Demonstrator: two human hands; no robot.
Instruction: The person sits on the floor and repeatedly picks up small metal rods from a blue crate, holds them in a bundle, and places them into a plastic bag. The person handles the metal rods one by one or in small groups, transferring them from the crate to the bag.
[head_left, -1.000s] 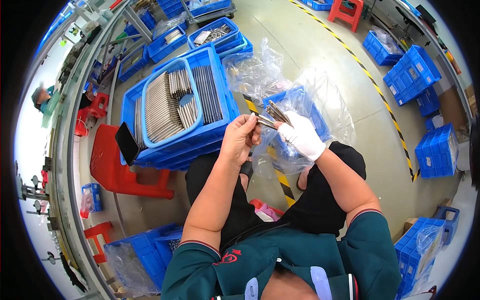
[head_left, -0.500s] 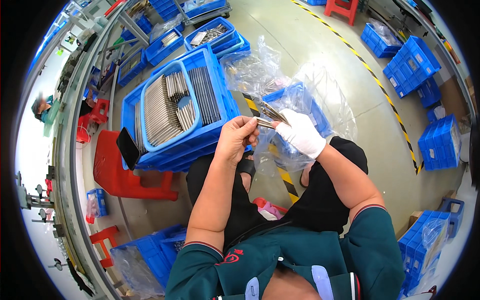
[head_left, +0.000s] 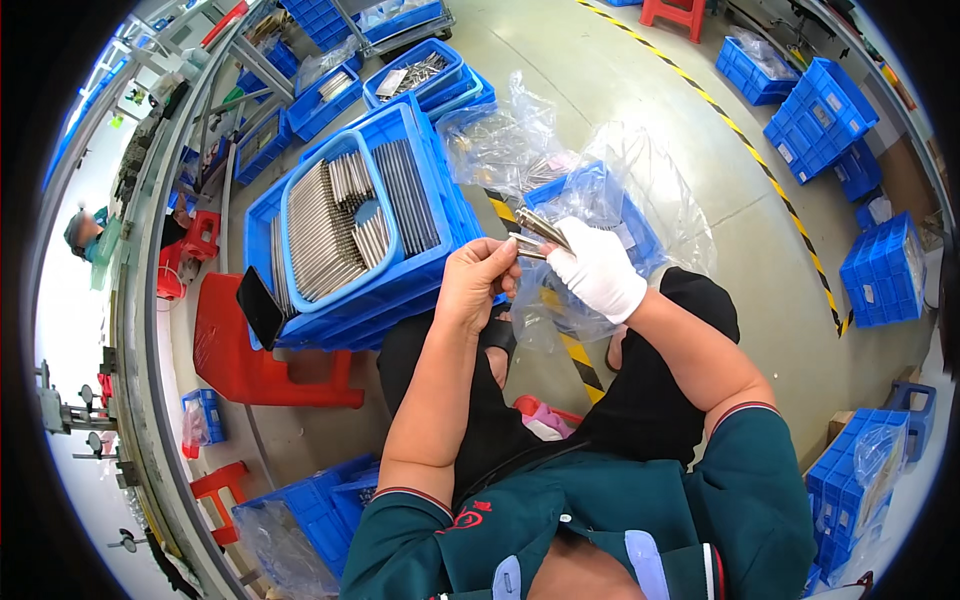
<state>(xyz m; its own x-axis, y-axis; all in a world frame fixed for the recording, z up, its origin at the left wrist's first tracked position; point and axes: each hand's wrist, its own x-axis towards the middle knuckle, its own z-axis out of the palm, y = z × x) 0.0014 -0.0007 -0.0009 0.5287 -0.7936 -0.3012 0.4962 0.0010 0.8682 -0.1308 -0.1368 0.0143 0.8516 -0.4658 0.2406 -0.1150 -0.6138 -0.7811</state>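
In the middle of the head view, my bare left hand [head_left: 474, 284] is closed, its thumb and fingertips pinching one end of a slim metal rod [head_left: 530, 251]. My right hand [head_left: 602, 274], in a white glove, is wrapped round a small bundle of similar metal rods [head_left: 541, 226]. The two hands nearly meet, and the single rod spans the gap between them. Just beyond and below them lies a blue crate [head_left: 640, 232] with clear plastic film. To the left, a light-blue tray [head_left: 396, 228] is packed with rows of metal rods [head_left: 318, 240].
The tray rests on stacked blue crates [head_left: 440, 190], with dark rods beside it and a black phone-like slab [head_left: 262, 305] at its near-left corner. A red stool [head_left: 235, 345] stands left. More blue crates [head_left: 882, 270] are at right. A person [head_left: 88, 235] sits far left.
The view has shifted slightly. My right hand has turned a little with the rod bundle, while my left hand keeps its pinch on the single rod.
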